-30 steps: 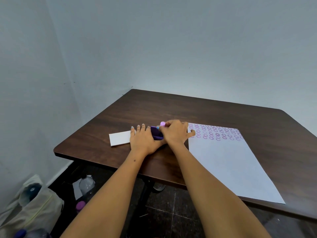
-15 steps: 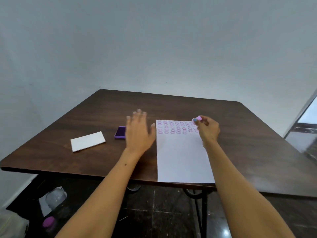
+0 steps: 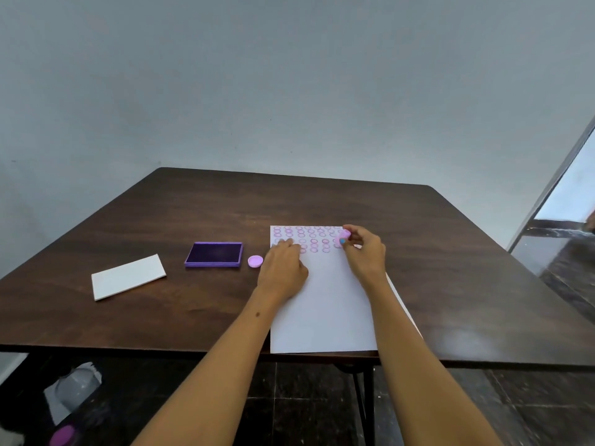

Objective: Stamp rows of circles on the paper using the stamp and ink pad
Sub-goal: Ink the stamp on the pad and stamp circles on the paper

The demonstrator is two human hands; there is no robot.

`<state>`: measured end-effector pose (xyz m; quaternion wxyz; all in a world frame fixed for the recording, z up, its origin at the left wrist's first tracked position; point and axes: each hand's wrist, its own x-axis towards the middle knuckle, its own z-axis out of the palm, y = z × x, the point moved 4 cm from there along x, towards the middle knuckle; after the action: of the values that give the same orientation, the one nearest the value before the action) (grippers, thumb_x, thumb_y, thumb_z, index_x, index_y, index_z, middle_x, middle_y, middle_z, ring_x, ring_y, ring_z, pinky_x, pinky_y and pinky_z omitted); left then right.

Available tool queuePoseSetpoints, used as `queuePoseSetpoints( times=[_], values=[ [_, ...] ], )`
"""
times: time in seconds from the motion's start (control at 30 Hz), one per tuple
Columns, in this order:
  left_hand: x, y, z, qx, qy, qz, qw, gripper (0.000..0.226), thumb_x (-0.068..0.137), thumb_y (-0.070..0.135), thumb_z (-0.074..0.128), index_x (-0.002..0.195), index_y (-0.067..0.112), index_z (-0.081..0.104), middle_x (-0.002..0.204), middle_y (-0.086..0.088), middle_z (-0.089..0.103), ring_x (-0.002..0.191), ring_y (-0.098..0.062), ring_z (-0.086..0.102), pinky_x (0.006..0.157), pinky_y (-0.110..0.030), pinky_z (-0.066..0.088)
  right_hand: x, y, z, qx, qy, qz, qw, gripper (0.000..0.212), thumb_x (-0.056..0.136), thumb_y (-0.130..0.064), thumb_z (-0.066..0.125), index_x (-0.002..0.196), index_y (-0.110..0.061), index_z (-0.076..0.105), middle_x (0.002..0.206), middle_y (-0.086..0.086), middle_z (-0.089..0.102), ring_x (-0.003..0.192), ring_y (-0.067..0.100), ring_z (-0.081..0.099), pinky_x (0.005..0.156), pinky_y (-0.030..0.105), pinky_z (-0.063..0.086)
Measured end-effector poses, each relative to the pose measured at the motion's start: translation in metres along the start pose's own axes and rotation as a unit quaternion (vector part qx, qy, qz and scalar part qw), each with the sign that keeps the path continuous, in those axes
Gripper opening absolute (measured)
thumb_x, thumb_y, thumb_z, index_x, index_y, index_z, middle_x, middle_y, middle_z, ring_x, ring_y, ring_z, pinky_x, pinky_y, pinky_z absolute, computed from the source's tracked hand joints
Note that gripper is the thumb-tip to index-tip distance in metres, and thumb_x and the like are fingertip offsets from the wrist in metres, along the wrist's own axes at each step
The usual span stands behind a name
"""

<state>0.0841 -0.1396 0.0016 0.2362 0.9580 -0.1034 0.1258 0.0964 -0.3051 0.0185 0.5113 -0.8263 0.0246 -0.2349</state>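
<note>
The right hand (image 3: 365,252) pinches the pink stamp (image 3: 342,237) in its fingers, pressed on the paper (image 3: 322,304) among the circle rows. The left hand (image 3: 283,268) lies flat, fingers spread on the paper. Left of it on the counter (image 3: 193,317) sit a pink cap (image 3: 255,261) and the open ink pad (image 3: 213,254).

Right hand (image 3: 365,252) presses stamp (image 3: 342,237) on paper (image 3: 325,304); left hand (image 3: 282,268) flat beside.
</note>
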Motion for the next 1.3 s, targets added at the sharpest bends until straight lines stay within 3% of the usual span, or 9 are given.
queuePoseSetpoints(
  times=[0.2,0.43,0.67,0.83,1.0,1.3],
  values=[
    [0.0,-0.001,-0.001,0.001,0.01,-0.019,1.0,0.037,0.08,0.001,0.039,0.115,-0.002,0.053,0.132,-0.017,0.052,0.125,-0.027,0.043,0.108,-0.036,0.026,0.0,0.002,0.006,-0.037,-0.039,-0.008,0.999,0.026,0.087,-0.008,0.062,0.113,-0.005,0.066,0.108,0.014,0.07,0.099,0.023,0.066,0.095,0.024,0.047],
    [0.001,-0.002,-0.001,0.009,0.008,-0.034,0.999,0.034,0.08,0.003,0.039,0.111,-0.003,0.053,0.128,-0.017,0.053,0.122,-0.029,0.044,0.108,-0.038,0.027,0.0,0.001,0.008,-0.071,-0.045,-0.022,0.996,0.028,0.086,-0.005,0.061,0.114,-0.005,0.066,0.112,0.013,0.07,0.1,0.022,0.066,0.092,0.016,0.042],
    [0.0,-0.002,0.0,0.019,-0.001,-0.029,0.999,0.039,0.081,0.005,0.04,0.118,-0.003,0.05,0.133,-0.016,0.05,0.127,-0.029,0.041,0.11,-0.037,0.025,0.001,0.002,0.01,-0.105,-0.047,-0.02,0.993,0.03,0.086,-0.001,0.059,0.115,-0.005,0.065,0.114,0.014,0.069,0.102,0.024,0.065,0.091,0.016,0.039],
    [0.0,-0.002,-0.001,0.026,-0.005,-0.027,0.999,0.041,0.082,0.006,0.041,0.121,-0.003,0.049,0.135,-0.017,0.049,0.129,-0.029,0.039,0.111,-0.037,0.025,0.001,0.002,0.013,-0.117,-0.043,-0.02,0.992,0.03,0.085,-0.001,0.058,0.115,-0.004,0.065,0.113,0.015,0.069,0.102,0.025,0.065,0.095,0.023,0.043],
    [0.0,-0.002,0.001,0.036,-0.016,-0.027,0.999,0.042,0.082,0.006,0.04,0.122,-0.003,0.047,0.138,-0.017,0.046,0.132,-0.031,0.036,0.112,-0.038,0.025,0.0,0.002,0.014,-0.111,-0.024,-0.022,0.993,0.024,0.09,-0.01,0.056,0.11,-0.004,0.067,0.107,0.015,0.072,0.096,0.025,0.066,0.088,0.021,0.044],
    [-0.001,-0.001,-0.001,0.032,-0.019,-0.033,0.999,0.037,0.082,0.005,0.04,0.116,-0.005,0.05,0.134,-0.019,0.048,0.13,-0.033,0.038,0.109,-0.039,0.026,-0.001,0.0,0.01,-0.11,-0.02,-0.015,0.994,0.022,0.085,-0.009,0.063,0.105,-0.005,0.069,0.101,0.013,0.073,0.092,0.021,0.067,0.081,0.013,0.039]
  ],
)
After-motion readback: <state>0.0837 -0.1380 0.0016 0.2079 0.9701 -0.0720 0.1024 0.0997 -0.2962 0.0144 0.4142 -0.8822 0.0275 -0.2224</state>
